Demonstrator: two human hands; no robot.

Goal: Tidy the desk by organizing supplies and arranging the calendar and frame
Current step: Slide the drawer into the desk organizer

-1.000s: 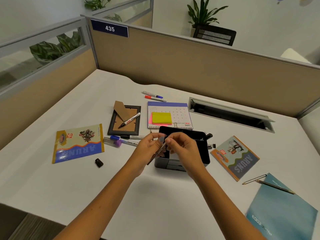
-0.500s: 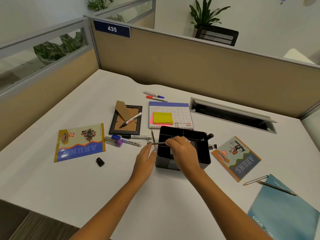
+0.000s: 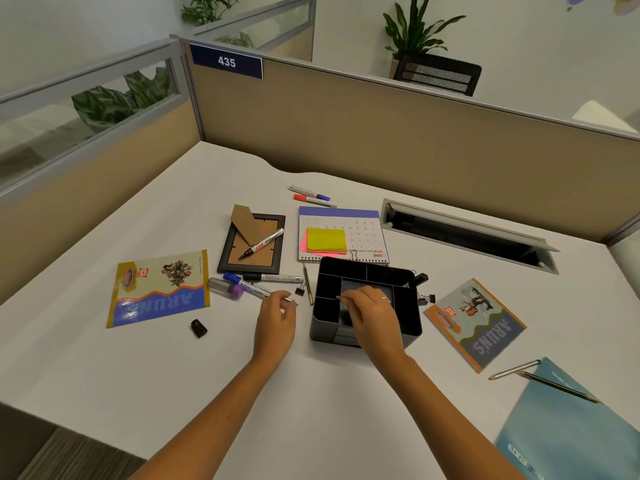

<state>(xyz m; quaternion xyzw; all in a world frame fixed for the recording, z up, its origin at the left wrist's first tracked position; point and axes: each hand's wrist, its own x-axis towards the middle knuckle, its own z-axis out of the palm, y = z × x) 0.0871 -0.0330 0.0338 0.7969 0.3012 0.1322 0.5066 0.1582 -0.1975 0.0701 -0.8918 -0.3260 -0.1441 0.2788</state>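
A black desk organizer (image 3: 367, 268) stands mid-desk. My right hand (image 3: 372, 315) is over its middle compartment, pinched on a pencil whose end (image 3: 337, 297) pokes out by my fingertips. My left hand (image 3: 277, 320) is just left of the organizer, its fingers closed on the tip end of a blue-capped marker (image 3: 247, 286) lying on the desk. Behind lie the June calendar (image 3: 346, 220) with yellow and pink sticky notes (image 3: 325, 239) on it, and a face-down photo frame (image 3: 242, 265) with a black marker (image 3: 263, 242) across it.
A white marker (image 3: 277, 277), gold pencil (image 3: 307, 284), binder clip (image 3: 300, 291), purple-capped tube (image 3: 225, 287) and black cap (image 3: 198, 328) lie left. Two markers (image 3: 311, 197) lie behind the calendar. Booklets (image 3: 159, 287) (image 3: 474, 322), a blue folder (image 3: 571, 427) with pencils (image 3: 512, 370) and a cable tray (image 3: 467, 233).
My hands have parted. The right one has brought the pencil down over the organizer's middle. The left has dropped to the desk and closed on the blue-capped marker.
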